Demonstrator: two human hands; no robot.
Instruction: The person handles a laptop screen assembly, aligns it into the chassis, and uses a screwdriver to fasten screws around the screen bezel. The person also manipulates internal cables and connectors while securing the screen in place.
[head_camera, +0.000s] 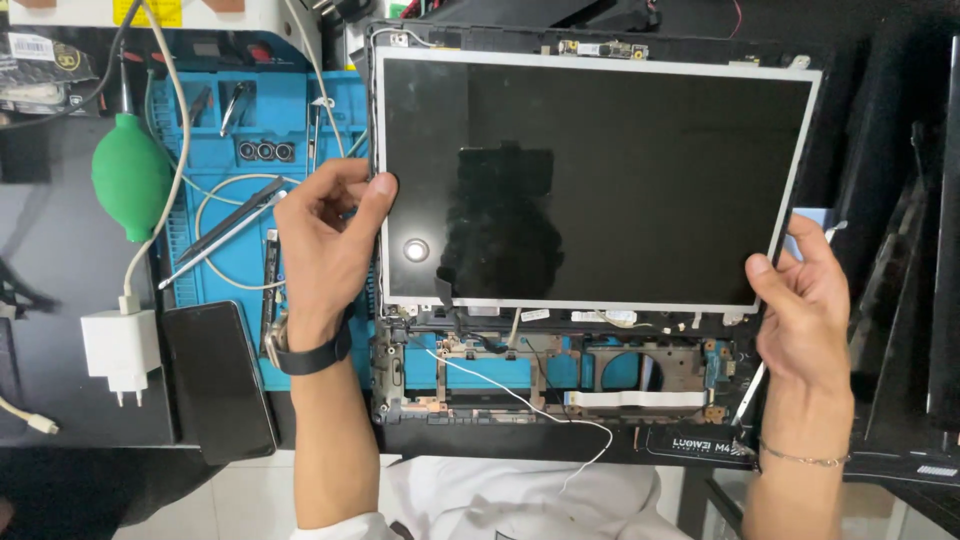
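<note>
Along the surface's left edge: green dust blower (130, 177), white charger (119, 350), dark phone (218, 380) and tweezers (225, 233) on a blue mat (215, 130). Bare screen panel (595, 180) lies mid-surface over the opened laptop base (560, 380). Left hand (325, 245) fingers pinch its left edge; right hand (805, 300) fingers pinch its lower right corner.

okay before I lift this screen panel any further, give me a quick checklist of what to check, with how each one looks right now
1. Left hand gripping the screen panel at its left edge: ok.
2. Right hand gripping the lower right corner: ok.
3. Panel glass free of cracks: cannot tell, reflections cover it.
4. Cable behind the panel unplugged: cannot tell, hidden.
5. White wire across the open laptop base clear of the panel: ok, it lies below the bottom edge.
6. Tweezers on the blue mat out of the way: ok.
</note>
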